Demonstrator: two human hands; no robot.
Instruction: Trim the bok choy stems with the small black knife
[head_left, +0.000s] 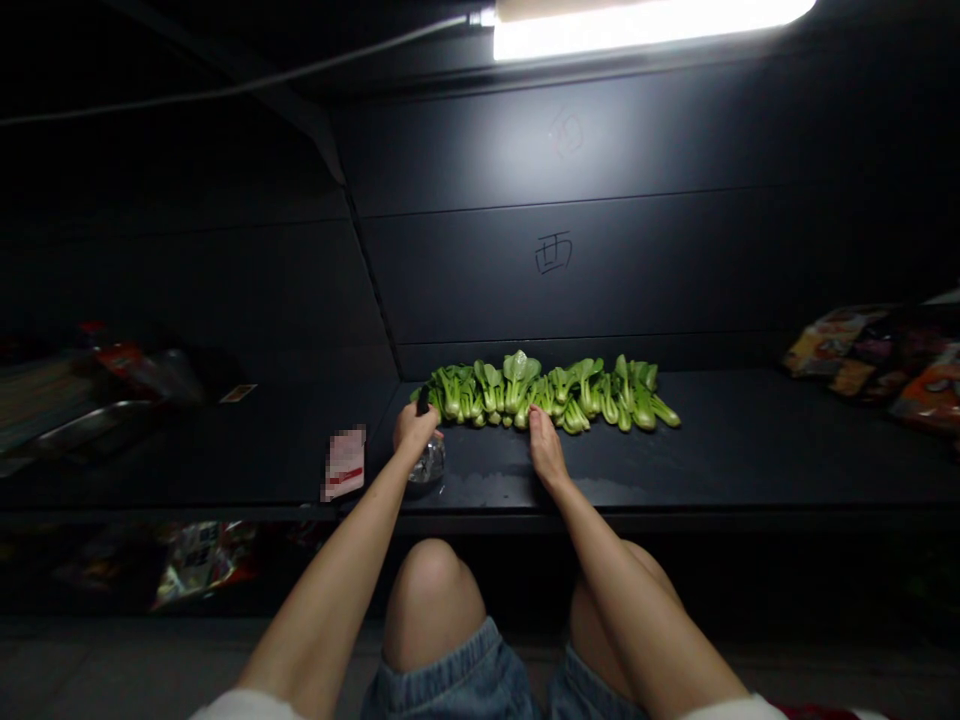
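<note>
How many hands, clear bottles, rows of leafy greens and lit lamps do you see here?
Left hand and right hand: 2
Clear bottle: 1
Row of leafy greens: 1 (overlapping, so not counted singly)
Lit lamp: 1
Total: 5

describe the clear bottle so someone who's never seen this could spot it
Find the dark shelf under the bright light tube. At the left end of its row of leafy greens, the person's left grip holds the clear bottle. Its see-through body and black top set it apart from the greens and the flat pinkish card.
</note>
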